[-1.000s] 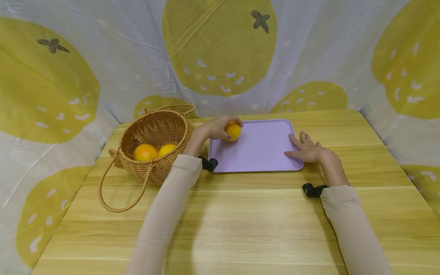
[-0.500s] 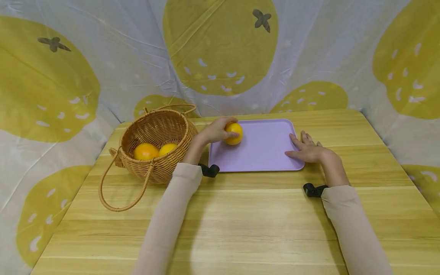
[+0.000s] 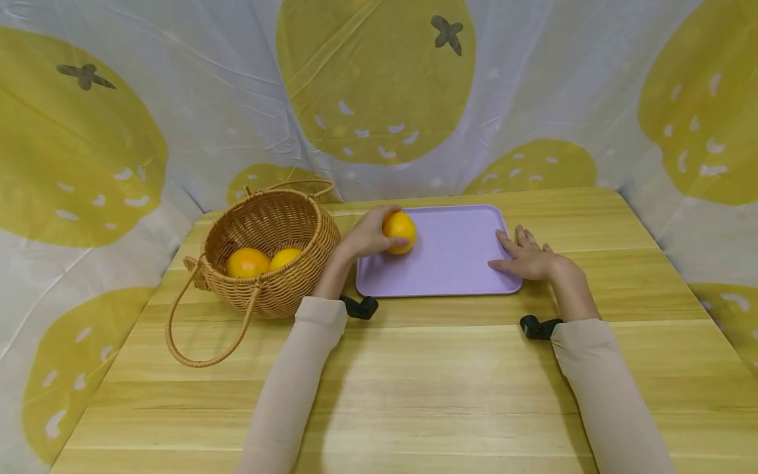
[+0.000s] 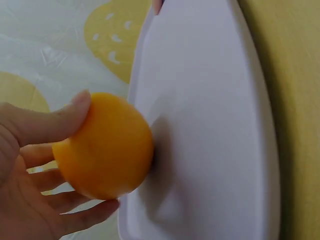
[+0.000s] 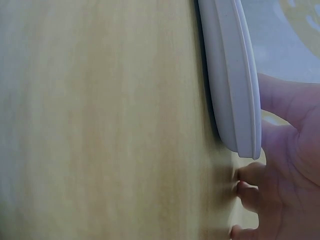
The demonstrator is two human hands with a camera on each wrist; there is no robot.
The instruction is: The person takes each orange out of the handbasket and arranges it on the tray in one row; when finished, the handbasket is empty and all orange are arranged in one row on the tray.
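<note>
steadying the orange (image 3: 399,232), on or just over the left end of the lilac tray (image 3: 450,263), probably wants an even squeeze from the left hand (image 3: 368,235) gripping it while the right hand (image 3: 531,261), fingers outstretched, braces the right rim.

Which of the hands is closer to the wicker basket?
Left. The left hand holding an orange is beside the wicker basket; the right hand is farther, at the right edge of the tray.
</note>
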